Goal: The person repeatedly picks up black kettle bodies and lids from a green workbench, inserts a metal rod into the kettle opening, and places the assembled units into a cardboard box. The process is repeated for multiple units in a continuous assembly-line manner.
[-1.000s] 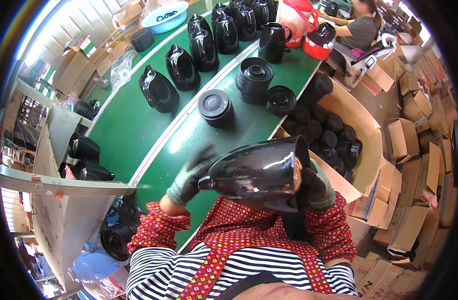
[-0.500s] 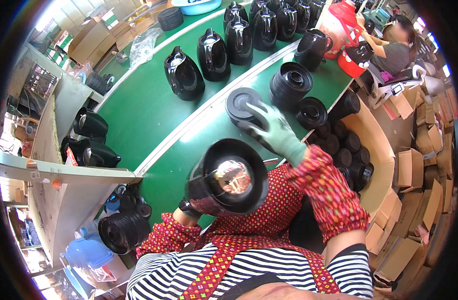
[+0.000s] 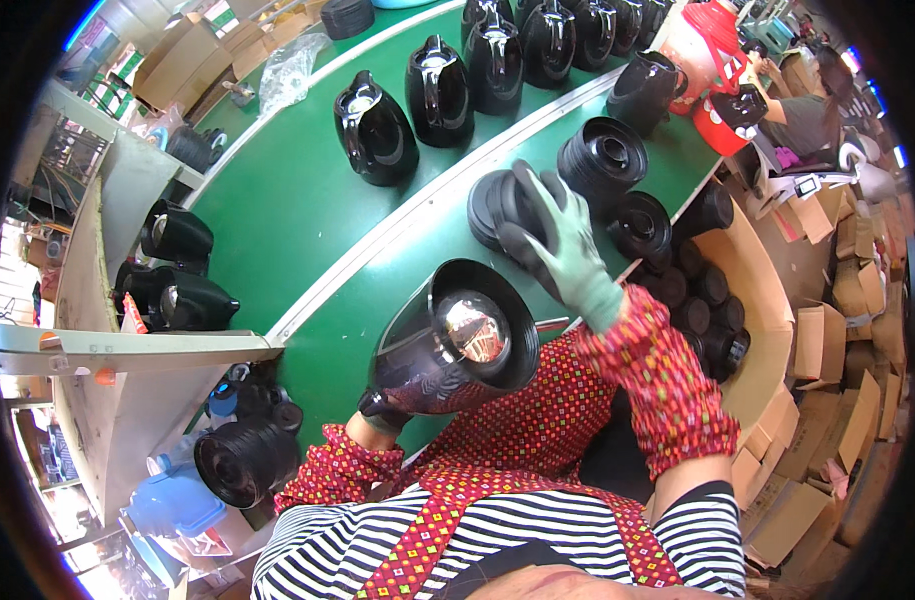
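A glossy black jug (image 3: 417,350) lies tilted over the near edge of the green table, its open round end toward me with a shiny silver dome inside. My left hand (image 3: 382,412) is wrapped round its narrow end and mostly hidden by it. My gloved right hand (image 3: 569,240) grips a black round plastic base (image 3: 522,215) by its rim, tilted up from another black disc (image 3: 484,208) lying on the table. Just beyond stands a stack of black ring-shaped bases (image 3: 602,160), with a shorter pile (image 3: 639,225) beside it.
Several upright black jugs (image 3: 440,95) stand across the white rail (image 3: 377,240). A cardboard box (image 3: 767,300) of black parts is at my right. More jugs (image 3: 192,300) lie at the left by a metal frame (image 3: 177,345). A co-worker (image 3: 807,115) sits far right near red jugs.
My right hand has closed on the round base and tilted it up off the disc below. The jug in my left hand has turned slightly.
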The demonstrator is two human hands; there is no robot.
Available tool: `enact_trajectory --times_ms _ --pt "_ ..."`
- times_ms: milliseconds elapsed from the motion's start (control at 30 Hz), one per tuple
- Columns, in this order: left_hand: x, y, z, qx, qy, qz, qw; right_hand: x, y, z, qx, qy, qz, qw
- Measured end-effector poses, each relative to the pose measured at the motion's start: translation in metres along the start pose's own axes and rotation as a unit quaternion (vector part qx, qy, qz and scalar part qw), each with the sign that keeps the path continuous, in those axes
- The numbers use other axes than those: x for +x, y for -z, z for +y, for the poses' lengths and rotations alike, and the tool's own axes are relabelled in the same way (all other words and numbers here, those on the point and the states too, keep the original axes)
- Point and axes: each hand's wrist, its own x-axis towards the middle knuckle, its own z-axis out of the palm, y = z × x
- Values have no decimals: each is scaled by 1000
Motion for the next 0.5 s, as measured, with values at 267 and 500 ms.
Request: enact_trajectory --times_ms 267,500 --pt "18 -28 -24 -44 71 -115 990 -121 74 -71 128 -1 -47 991" --pt "15 16 -87 16 75 -128 989 -165 90 -85 201 -26 11 979"
